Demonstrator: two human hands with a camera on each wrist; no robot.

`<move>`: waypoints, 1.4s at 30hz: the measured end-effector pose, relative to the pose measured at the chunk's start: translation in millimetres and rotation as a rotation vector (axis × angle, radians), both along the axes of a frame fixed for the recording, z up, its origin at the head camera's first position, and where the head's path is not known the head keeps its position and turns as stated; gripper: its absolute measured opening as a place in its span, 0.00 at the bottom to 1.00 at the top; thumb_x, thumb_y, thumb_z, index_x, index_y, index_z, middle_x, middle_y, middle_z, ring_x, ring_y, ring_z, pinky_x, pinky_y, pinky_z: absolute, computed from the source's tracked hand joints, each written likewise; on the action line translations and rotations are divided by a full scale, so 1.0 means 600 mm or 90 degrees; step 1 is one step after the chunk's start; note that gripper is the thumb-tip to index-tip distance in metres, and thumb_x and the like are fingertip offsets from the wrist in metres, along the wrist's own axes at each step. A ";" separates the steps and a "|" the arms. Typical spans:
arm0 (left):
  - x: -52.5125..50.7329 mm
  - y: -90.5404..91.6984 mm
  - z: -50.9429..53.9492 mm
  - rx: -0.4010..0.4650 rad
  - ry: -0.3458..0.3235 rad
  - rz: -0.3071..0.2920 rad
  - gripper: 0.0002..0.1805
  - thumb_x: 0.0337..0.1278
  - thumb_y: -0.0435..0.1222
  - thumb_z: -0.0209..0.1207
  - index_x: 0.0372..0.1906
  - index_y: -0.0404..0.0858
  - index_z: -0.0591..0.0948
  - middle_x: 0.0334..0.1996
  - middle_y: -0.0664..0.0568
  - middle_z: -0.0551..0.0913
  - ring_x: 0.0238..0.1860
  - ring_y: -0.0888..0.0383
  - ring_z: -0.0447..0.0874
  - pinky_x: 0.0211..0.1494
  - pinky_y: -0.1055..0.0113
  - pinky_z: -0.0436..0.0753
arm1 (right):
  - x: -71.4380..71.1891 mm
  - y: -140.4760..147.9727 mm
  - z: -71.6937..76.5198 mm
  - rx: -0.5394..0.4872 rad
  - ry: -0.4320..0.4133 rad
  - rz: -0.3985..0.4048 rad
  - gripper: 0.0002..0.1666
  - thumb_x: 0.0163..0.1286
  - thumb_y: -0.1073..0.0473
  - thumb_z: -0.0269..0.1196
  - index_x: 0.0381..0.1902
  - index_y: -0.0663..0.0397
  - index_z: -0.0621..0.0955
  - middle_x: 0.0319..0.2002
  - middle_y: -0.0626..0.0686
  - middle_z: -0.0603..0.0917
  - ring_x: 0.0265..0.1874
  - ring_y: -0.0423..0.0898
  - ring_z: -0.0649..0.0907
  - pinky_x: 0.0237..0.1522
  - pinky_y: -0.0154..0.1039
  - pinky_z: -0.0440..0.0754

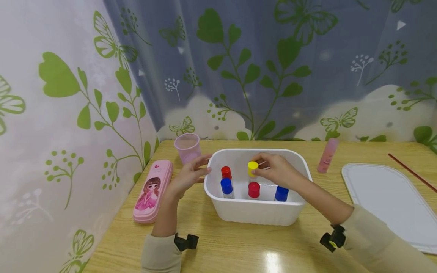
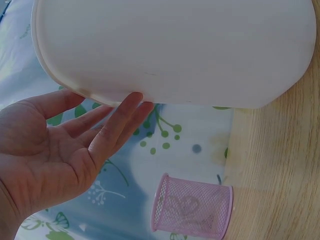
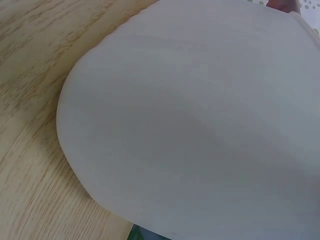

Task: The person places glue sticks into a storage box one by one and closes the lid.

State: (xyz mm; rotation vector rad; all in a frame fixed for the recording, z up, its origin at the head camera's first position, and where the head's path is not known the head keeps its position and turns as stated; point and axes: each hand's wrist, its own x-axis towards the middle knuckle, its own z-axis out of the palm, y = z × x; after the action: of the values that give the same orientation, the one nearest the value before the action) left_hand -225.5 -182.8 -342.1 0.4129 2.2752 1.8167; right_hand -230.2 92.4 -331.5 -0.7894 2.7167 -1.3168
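A white plastic bin (image 1: 259, 213) stands on the table, holding several small bottles. My right hand (image 1: 275, 169) reaches over its right side and pinches a yellow-capped bottle (image 1: 253, 166) between thumb and fingers. Near it inside are a red-capped bottle (image 1: 254, 189) in front, a blue-capped bottle (image 1: 281, 193) partly behind the rim, and at left another blue cap (image 1: 227, 185) and another red cap (image 1: 226, 172). My left hand (image 1: 187, 176) touches the bin's left end with extended fingers, also plain in the left wrist view. In the right wrist view the bin's wall (image 3: 185, 120) hides my hand.
Left of the bin lie a pink pencil case (image 1: 153, 193) and, behind it, a pink mesh cup (image 1: 188, 148). To the right stand a pink tube-shaped bottle (image 1: 327, 156), a white board (image 1: 392, 204) and a thin red stick (image 1: 411, 171). Patterned curtains (image 1: 259, 68) border the table's back and left.
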 end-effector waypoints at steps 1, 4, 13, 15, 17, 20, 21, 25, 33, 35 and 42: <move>0.000 0.000 0.000 0.001 0.000 0.000 0.28 0.63 0.31 0.51 0.67 0.33 0.61 0.62 0.37 0.65 0.57 0.42 0.69 0.53 0.51 0.74 | 0.000 0.000 0.001 0.002 0.001 0.003 0.14 0.61 0.63 0.63 0.44 0.63 0.78 0.39 0.55 0.81 0.42 0.54 0.81 0.43 0.43 0.80; 0.000 -0.001 0.001 0.001 -0.001 0.001 0.27 0.63 0.31 0.51 0.67 0.33 0.61 0.62 0.37 0.65 0.57 0.42 0.69 0.53 0.51 0.74 | -0.001 -0.001 0.002 0.008 -0.004 0.011 0.14 0.61 0.64 0.63 0.44 0.65 0.77 0.39 0.56 0.81 0.42 0.54 0.80 0.44 0.43 0.80; -0.001 0.000 0.003 0.001 -0.002 0.002 0.27 0.63 0.30 0.51 0.67 0.33 0.61 0.62 0.37 0.65 0.57 0.42 0.69 0.53 0.51 0.74 | -0.002 -0.003 0.000 0.033 -0.038 0.015 0.15 0.61 0.64 0.63 0.45 0.63 0.77 0.41 0.55 0.80 0.43 0.54 0.79 0.44 0.42 0.79; -0.001 0.000 0.003 0.000 -0.003 0.003 0.27 0.63 0.31 0.51 0.67 0.34 0.61 0.62 0.37 0.65 0.57 0.43 0.69 0.53 0.51 0.74 | -0.002 -0.003 -0.001 0.038 -0.046 0.017 0.15 0.61 0.63 0.63 0.46 0.62 0.77 0.42 0.55 0.80 0.44 0.54 0.79 0.44 0.42 0.79; -0.001 -0.001 0.003 -0.002 -0.002 0.003 0.27 0.63 0.31 0.51 0.67 0.33 0.61 0.62 0.37 0.65 0.57 0.43 0.69 0.53 0.51 0.74 | -0.002 -0.004 -0.002 0.041 -0.053 0.018 0.16 0.61 0.63 0.63 0.46 0.62 0.77 0.43 0.56 0.80 0.45 0.54 0.79 0.44 0.42 0.79; 0.000 -0.001 0.003 -0.003 0.000 0.001 0.27 0.63 0.31 0.51 0.67 0.33 0.61 0.62 0.37 0.65 0.57 0.42 0.69 0.53 0.51 0.74 | -0.003 -0.004 -0.002 0.044 -0.054 0.022 0.16 0.61 0.63 0.62 0.47 0.62 0.76 0.43 0.56 0.80 0.45 0.55 0.79 0.45 0.43 0.79; 0.000 -0.002 0.003 -0.003 0.001 0.000 0.27 0.63 0.31 0.51 0.67 0.33 0.61 0.62 0.37 0.65 0.56 0.42 0.69 0.53 0.51 0.74 | -0.004 -0.004 -0.002 0.045 -0.052 0.024 0.16 0.62 0.63 0.62 0.47 0.62 0.76 0.43 0.56 0.80 0.45 0.55 0.79 0.45 0.43 0.79; 0.001 -0.001 0.005 -0.003 0.002 0.002 0.27 0.63 0.31 0.51 0.67 0.33 0.61 0.62 0.37 0.64 0.56 0.42 0.69 0.53 0.51 0.74 | -0.007 -0.004 -0.003 0.047 -0.041 0.030 0.15 0.62 0.63 0.62 0.47 0.63 0.76 0.43 0.56 0.80 0.44 0.55 0.79 0.45 0.44 0.79; 0.003 0.000 0.007 0.001 0.007 -0.003 0.27 0.63 0.30 0.51 0.66 0.32 0.61 0.62 0.36 0.65 0.57 0.42 0.69 0.53 0.51 0.74 | -0.005 -0.003 -0.003 0.047 -0.044 0.035 0.16 0.63 0.61 0.62 0.48 0.62 0.76 0.44 0.56 0.79 0.45 0.55 0.79 0.46 0.44 0.79; 0.003 0.000 0.007 0.003 0.006 -0.003 0.27 0.63 0.30 0.51 0.66 0.32 0.61 0.61 0.36 0.65 0.57 0.42 0.69 0.53 0.50 0.73 | -0.004 -0.002 -0.002 0.048 -0.046 0.031 0.17 0.62 0.61 0.62 0.48 0.61 0.76 0.44 0.56 0.79 0.46 0.55 0.79 0.46 0.44 0.79; 0.002 0.001 0.004 0.004 -0.003 0.000 0.27 0.63 0.30 0.51 0.66 0.33 0.61 0.62 0.37 0.64 0.57 0.42 0.69 0.53 0.51 0.74 | -0.002 0.009 0.010 0.036 -0.010 0.041 0.19 0.63 0.60 0.62 0.49 0.65 0.75 0.46 0.59 0.79 0.46 0.55 0.79 0.46 0.45 0.78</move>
State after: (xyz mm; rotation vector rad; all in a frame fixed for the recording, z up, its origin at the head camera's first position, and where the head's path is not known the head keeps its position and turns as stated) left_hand -224.3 -182.3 -339.4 0.4093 2.2674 1.8247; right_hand -231.1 98.0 -325.6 -0.8498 2.6785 -1.2238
